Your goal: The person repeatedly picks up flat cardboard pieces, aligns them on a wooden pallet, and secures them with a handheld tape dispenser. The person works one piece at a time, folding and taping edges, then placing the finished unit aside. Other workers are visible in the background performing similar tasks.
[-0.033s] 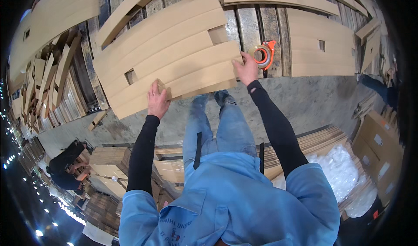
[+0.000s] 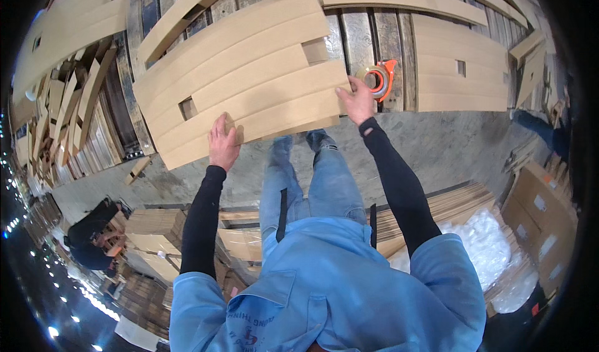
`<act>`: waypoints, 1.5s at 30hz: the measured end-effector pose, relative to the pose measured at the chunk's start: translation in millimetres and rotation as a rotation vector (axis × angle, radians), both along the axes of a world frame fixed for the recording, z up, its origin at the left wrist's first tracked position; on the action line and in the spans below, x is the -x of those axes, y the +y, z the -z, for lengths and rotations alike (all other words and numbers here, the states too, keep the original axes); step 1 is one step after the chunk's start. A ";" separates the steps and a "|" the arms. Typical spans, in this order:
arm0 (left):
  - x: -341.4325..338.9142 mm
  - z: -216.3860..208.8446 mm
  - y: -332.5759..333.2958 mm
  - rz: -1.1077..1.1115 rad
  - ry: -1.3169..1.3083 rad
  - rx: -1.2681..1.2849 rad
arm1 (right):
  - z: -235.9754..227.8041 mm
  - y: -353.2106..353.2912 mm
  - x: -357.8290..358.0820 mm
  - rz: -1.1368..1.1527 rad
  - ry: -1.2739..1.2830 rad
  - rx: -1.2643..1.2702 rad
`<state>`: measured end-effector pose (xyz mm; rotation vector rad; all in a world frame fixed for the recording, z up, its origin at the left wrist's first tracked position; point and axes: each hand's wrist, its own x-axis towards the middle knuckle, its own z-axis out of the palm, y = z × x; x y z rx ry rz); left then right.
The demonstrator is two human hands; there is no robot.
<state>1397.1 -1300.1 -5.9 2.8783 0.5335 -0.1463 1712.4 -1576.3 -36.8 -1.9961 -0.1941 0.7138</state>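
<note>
A long brown cardboard sheet (image 2: pixel 249 71) with crease lines, a small square cutout and a notch on its right side lies tilted on the wooden slats. The fingers of my left hand (image 2: pixel 223 143) rest spread on top of its near edge, the palm hanging past that edge. My right hand (image 2: pixel 358 102) pinches the sheet's right end between thumb and fingers. Just beyond my right hand lies an orange tape dispenser (image 2: pixel 390 81) with a roll of clear tape, apart from my fingers. Part of another cardboard layer (image 2: pixel 306 125) shows under the near edge.
Another cut cardboard sheet (image 2: pixel 462 87) lies to the right, and long cardboard strips (image 2: pixel 399 1) lie beyond. Narrow cardboard pieces (image 2: pixel 87 102) are heaped at left beside a large sheet (image 2: pixel 68 40). Cardboard stacks (image 2: pixel 153 224) stand behind me; a person in dark clothes (image 2: pixel 90 233) bends at lower left.
The cardboard sheet and both hands hold nearly the same place, with only a very slight shift. The person at lower left has changed posture a little.
</note>
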 end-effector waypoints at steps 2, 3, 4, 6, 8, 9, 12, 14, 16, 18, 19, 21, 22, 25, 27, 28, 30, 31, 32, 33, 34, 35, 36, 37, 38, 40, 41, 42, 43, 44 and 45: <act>10.5 -10.1 8.7 0.011 -0.032 0.012 | -16.0 -17.6 -7.1 -0.014 0.150 0.021; 12.9 -16.1 13.3 0.022 -0.054 0.016 | -29.5 -20.9 -6.9 -0.015 0.219 0.031; 17.1 -18.1 15.8 0.014 -0.080 0.063 | -44.0 -17.4 -2.2 -0.159 -0.032 0.176; 22.7 -21.2 21.9 0.000 -0.131 0.152 | -73.9 -9.3 10.4 -0.434 -0.548 0.444; 19.5 -17.2 25.2 -0.022 -0.063 0.254 | -84.2 15.8 38.8 -0.734 -0.607 0.460; 16.6 -14.3 28.4 -0.029 -0.030 0.309 | -86.0 31.7 56.4 -0.865 -0.686 0.422; -0.9 -20.2 52.5 -0.026 0.088 0.537 | -50.3 65.8 83.2 -1.057 -0.731 0.374; -4.8 -7.1 64.5 -0.019 0.188 0.584 | -30.8 93.7 83.8 -1.113 -0.614 0.426; -4.2 6.3 72.9 -0.011 0.255 0.592 | -28.5 120.4 66.9 -1.172 -0.421 0.553; -6.7 18.4 75.3 0.030 0.272 0.576 | -10.6 127.8 56.4 -1.242 -0.428 0.487; -10.0 13.2 71.4 0.012 0.323 0.550 | -12.6 139.6 48.2 -1.295 -0.338 0.542; -10.0 -8.6 67.5 0.030 -0.036 0.262 | -3.1 160.6 17.9 -1.353 -0.076 0.556; -7.9 -12.9 65.1 0.029 -0.207 0.108 | 8.6 167.2 0.3 -1.361 0.083 0.513; 17.0 8.6 67.2 -0.009 -0.186 0.143 | 11.6 202.3 -23.7 -1.297 0.319 0.513; 31.1 34.1 73.3 0.060 -0.246 0.094 | 9.6 216.2 -25.0 -1.274 0.281 0.458; 33.9 41.6 75.6 0.093 -0.274 0.067 | 10.3 224.5 -25.1 -1.265 0.262 0.428; 31.8 51.8 72.6 0.046 -0.346 0.048 | 19.6 249.4 -23.7 -1.117 -0.199 0.354; 28.7 55.7 69.0 0.026 -0.384 0.040 | 22.5 260.9 -22.6 -1.028 -0.424 0.307; 26.7 58.9 65.5 0.004 -0.408 0.036 | 25.3 273.0 -22.4 -1.050 -0.550 0.354; 25.2 63.1 62.7 -0.017 -0.428 0.028 | 24.7 290.4 -20.1 -1.069 -0.677 0.393; 24.4 65.1 61.3 -0.032 -0.449 0.019 | 24.0 304.3 -17.1 -1.079 -0.807 0.431; 22.3 67.1 59.5 -0.055 -0.473 0.009 | 22.7 315.1 -13.3 -1.128 -0.814 0.479; 20.4 66.5 59.1 -0.076 -0.493 -0.002 | 21.1 325.3 -7.4 -1.174 -0.818 0.526; 17.8 66.0 58.9 -0.096 -0.514 -0.012 | 18.4 333.2 -2.0 -1.218 -0.822 0.574; 13.4 65.7 58.9 -0.115 -0.523 -0.005 | 14.3 339.0 2.2 -1.223 -0.798 0.649; 4.5 66.0 58.6 -0.166 -0.538 0.008 | -1.0 350.8 11.8 -1.239 -0.752 0.795; 2.6 67.0 61.2 -0.158 -0.550 0.001 | -0.5 352.1 11.7 -1.239 -0.752 0.795; 0.8 68.9 63.2 -0.152 -0.562 -0.006 | 1.5 350.9 10.7 -1.240 -0.751 0.794; -1.9 69.0 66.0 -0.142 -0.574 -0.015 | 4.1 349.6 10.1 -1.238 -0.751 0.792; -5.2 68.5 67.5 -0.139 -0.575 -0.010 | 10.6 340.8 18.6 -1.272 -0.824 0.701; -7.3 66.4 69.2 -0.140 -0.566 -0.005 | 18.3 326.9 41.0 -1.311 -0.887 0.601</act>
